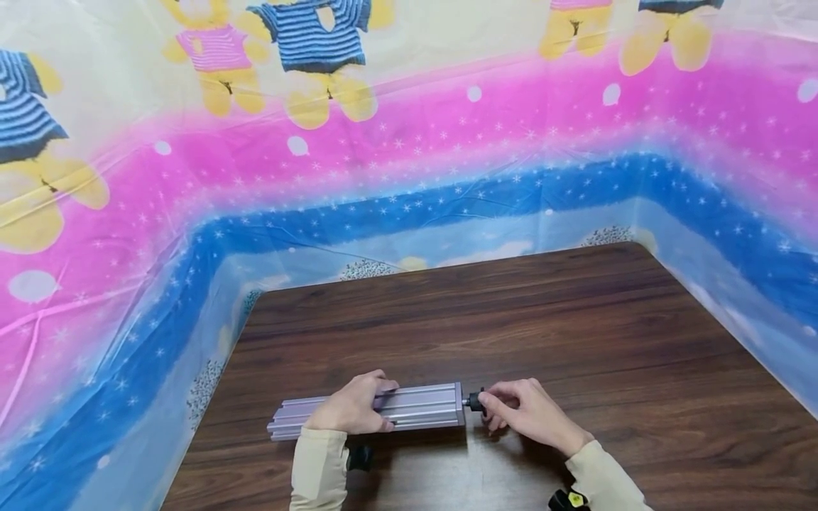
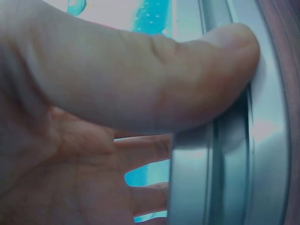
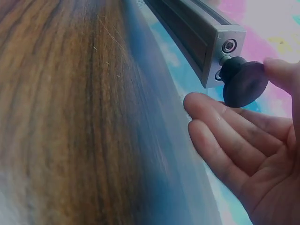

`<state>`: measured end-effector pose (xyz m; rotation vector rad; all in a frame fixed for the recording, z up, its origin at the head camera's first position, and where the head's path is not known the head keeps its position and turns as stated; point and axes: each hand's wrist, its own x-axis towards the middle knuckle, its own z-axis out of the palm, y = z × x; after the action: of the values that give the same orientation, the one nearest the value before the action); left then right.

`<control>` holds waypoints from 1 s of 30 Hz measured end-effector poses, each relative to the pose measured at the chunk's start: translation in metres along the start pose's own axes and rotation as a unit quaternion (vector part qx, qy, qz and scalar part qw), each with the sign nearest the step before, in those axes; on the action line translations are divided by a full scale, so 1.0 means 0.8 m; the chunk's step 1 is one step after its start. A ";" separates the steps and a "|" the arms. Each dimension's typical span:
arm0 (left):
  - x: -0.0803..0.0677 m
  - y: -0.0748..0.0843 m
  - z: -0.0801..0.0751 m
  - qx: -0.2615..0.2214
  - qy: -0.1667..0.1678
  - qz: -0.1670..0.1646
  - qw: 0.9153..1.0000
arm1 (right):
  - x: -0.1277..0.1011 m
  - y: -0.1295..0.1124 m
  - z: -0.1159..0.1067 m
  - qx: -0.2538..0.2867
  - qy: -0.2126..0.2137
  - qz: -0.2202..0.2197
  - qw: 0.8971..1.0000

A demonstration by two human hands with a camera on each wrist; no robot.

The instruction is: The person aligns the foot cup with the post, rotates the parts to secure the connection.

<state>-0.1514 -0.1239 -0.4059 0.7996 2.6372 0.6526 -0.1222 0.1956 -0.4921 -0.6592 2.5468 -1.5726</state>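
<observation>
A silver aluminium profile (image 1: 422, 408) lies lengthwise on a dark wooden table (image 1: 575, 319), near its front edge. My left hand (image 1: 382, 408) grips the profile around its middle. In the left wrist view the thumb (image 2: 197, 79) presses the profile's (image 2: 262, 140) grooved side and the fingers curl round the far side. A black knob (image 1: 474, 402) sticks out of the profile's right end. My right hand (image 1: 488, 408) pinches that knob. In the right wrist view the thumb (image 3: 281, 70) touches the knob's (image 3: 243, 84) rim, with the other fingers (image 3: 220, 136) lying loosely under it.
A bright plastic sheet (image 1: 383, 177) printed with bears and pink and blue bands walls in the table at the back, left and right. Bare wood stretches behind and to the right of the profile. Black wrist-worn cameras (image 1: 569, 500) show at my sleeves.
</observation>
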 end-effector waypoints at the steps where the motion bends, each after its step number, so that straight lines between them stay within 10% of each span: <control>1: 0.000 0.000 0.000 0.001 0.000 0.000 1.000 | 0.000 0.000 0.000 -0.003 -0.002 0.006 1.000; 8: -0.002 -0.001 0.001 -0.003 -0.003 0.003 1.000 | -0.004 0.002 0.001 -0.030 -0.010 0.022 0.999; 18: -0.002 -0.001 0.001 -0.006 0.001 -0.006 1.000 | -0.005 0.005 0.002 -0.005 0.029 -0.119 0.992; 30: -0.002 -0.002 0.003 -0.007 -0.006 -0.013 1.000 | -0.002 0.001 0.003 -0.039 0.034 -0.057 0.997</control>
<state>-0.1495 -0.1249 -0.4085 0.7630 2.6250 0.6562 -0.1201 0.1945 -0.4944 -0.7863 2.6760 -1.5612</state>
